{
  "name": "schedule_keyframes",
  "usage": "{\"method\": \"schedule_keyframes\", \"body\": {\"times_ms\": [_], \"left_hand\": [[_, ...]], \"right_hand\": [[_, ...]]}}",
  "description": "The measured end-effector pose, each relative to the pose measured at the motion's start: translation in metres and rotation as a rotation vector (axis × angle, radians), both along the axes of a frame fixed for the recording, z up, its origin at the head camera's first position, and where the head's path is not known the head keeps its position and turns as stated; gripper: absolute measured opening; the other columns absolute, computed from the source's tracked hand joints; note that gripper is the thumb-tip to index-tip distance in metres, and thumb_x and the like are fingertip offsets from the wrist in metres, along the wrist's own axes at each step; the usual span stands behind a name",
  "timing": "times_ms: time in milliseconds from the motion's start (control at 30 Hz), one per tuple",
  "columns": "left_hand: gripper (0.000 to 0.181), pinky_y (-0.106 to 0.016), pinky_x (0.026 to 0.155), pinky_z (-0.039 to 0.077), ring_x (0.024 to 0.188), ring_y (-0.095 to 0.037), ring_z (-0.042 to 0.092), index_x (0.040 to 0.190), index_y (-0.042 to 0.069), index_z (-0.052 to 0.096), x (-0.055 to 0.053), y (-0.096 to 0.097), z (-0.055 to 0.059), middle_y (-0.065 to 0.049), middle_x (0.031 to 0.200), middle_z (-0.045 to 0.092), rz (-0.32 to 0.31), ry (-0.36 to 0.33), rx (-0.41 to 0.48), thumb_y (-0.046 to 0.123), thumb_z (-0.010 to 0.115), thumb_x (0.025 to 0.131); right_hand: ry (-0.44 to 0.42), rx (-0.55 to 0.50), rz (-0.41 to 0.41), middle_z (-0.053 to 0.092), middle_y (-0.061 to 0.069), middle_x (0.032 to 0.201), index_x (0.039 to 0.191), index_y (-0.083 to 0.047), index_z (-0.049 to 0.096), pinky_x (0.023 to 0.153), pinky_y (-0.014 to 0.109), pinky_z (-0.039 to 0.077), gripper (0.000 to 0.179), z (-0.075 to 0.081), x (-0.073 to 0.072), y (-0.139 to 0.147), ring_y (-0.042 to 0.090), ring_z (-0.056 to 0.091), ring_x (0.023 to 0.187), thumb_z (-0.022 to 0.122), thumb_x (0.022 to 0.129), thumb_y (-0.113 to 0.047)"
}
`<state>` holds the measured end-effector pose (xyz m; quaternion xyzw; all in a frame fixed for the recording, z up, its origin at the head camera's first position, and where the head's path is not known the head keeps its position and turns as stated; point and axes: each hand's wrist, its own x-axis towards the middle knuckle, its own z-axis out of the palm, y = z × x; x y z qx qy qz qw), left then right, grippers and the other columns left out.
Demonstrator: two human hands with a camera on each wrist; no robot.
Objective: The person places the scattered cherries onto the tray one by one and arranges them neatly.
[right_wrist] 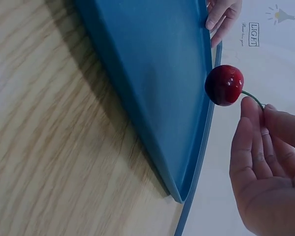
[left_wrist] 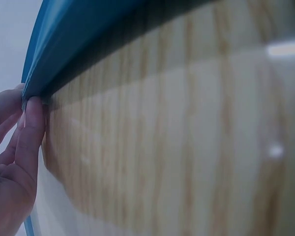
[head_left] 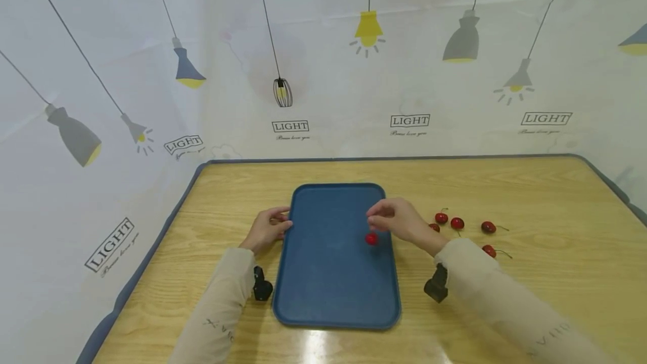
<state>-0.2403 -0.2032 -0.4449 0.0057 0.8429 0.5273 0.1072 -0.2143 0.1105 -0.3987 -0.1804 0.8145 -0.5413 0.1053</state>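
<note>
Wall covering (head_left: 323, 66): boxed "LIGHT", five printings, small script beneath, only partly legible. Sleeves (head_left: 217, 302): dark characters, unclear.

Tray (head_left: 328, 291) lying on table (head_left: 227, 195), 1 cherry (head_left: 371, 239) hanging over its right side, 5 cherries (head_left: 457, 223) lying right, backdrop (head_left: 323, 72) rising behind

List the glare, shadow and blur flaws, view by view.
Head: a white glare on the table just below the tray; left wrist: soft, blurred wood grain, two white reflections toward the right, the tray's shadow across the table; right wrist: small bright highlights on the held cherry, shadow along the tray's edge.
</note>
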Motion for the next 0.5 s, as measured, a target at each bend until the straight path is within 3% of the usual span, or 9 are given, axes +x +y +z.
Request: {"method": "schedule_keyframes", "body": {"times_ms": [267, 500], "left_hand": [[0.044, -0.031, 0.064, 0.051, 0.082, -0.019, 0.058, 0.128, 0.006, 0.047, -0.001, 0.000, -0.001, -0.016, 0.104, 0.053, -0.002, 0.005, 0.002, 0.005, 0.057, 0.086], [0.044, -0.031, 0.064, 0.051, 0.081, -0.019, 0.058, 0.128, 0.004, 0.047, -0.002, 0.000, -0.001, -0.017, 0.105, 0.053, -0.005, 0.008, -0.007, 0.006, 0.058, 0.086]], "right_hand": [[-0.074, -0.017, -0.056, 0.062, 0.012, 0.084, 0.094, 0.007, 0.061, 0.067, 0.033, 0.052, 0.014, 0.000, -0.010, -0.022, 0.021, 0.063, 0.075, 0.060, 0.083, -0.002], [-0.057, 0.017, -0.083, 0.062, 0.011, 0.080, 0.089, 0.003, 0.063, 0.062, 0.031, 0.052, 0.010, 0.001, -0.020, -0.038, 0.019, 0.064, 0.070, 0.062, 0.082, -0.004]]}}
